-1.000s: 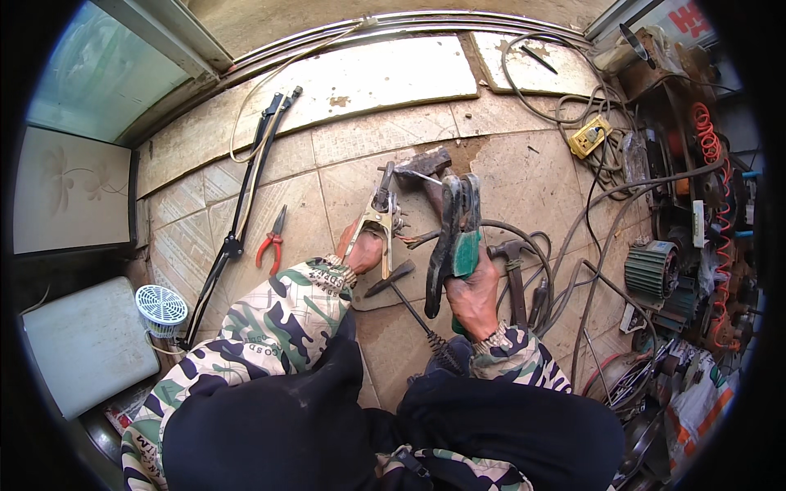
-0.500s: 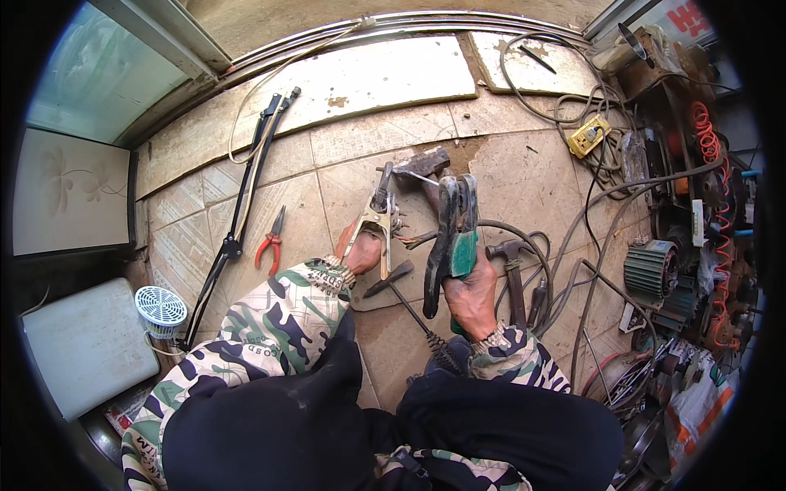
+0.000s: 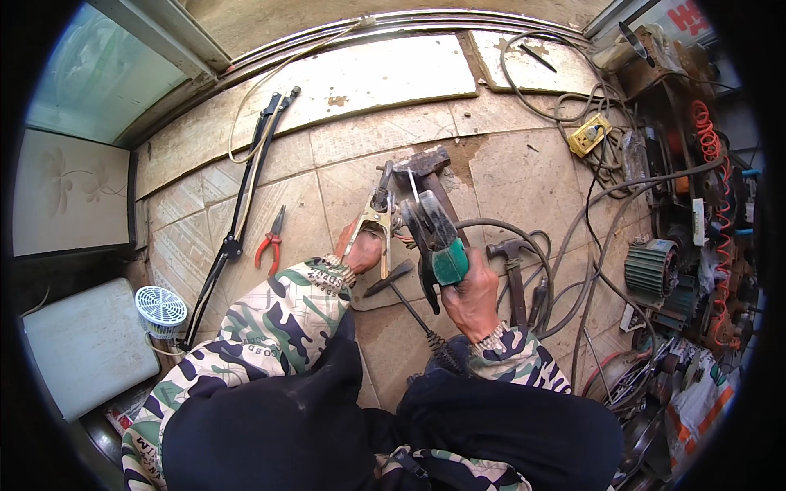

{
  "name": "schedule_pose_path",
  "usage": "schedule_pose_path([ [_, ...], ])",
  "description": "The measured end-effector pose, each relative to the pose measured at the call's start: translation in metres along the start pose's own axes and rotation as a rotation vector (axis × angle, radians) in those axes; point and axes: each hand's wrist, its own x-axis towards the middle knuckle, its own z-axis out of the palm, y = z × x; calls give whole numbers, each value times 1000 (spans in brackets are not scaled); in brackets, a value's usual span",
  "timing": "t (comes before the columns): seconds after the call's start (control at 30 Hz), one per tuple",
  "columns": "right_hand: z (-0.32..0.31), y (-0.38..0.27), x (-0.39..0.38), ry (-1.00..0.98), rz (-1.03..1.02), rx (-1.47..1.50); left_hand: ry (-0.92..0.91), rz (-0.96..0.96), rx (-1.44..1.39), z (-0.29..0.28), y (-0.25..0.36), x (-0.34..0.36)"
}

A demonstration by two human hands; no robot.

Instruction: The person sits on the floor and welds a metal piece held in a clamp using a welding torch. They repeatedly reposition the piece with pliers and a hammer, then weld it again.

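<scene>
Daylight fills the place, even and fairly bright, strongest on the pale slab (image 3: 360,82) along the far wall, which nearly washes out. The tiled floor (image 3: 524,172) shows only soft, short shadows under the tools. The right side, among the cables and machine parts, sits dimmer. Focus is sharp in the middle. Straight tile joints bow toward the rim, and a black ring cuts off the corners.
</scene>
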Motion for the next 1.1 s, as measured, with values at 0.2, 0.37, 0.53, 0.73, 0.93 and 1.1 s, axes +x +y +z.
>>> schedule_pose_path([
  [0.2, -5, -8, 7, 4, 176, 416, -50, -78, 105, -6, 14, -1],
  [0.37, -4, -3, 6, -12, 195, 394, -32, -53, 145, -6, 13, -2],
  [0.53, -3, -10, 7, 2, 156, 418, -36, -44, 139, -6, 13, -3],
  [0.73, -1, -4, 5, -13, 203, 355, 4, -46, -20, -5, 15, 0],
  [0.93, 0, -4, 6, -16, 192, 352, 35, 44, -5, -2, 5, 1],
  [1.1, -1, -6, 6, -14, 200, 393, 1, -18, 82, -4, 14, 0],
])
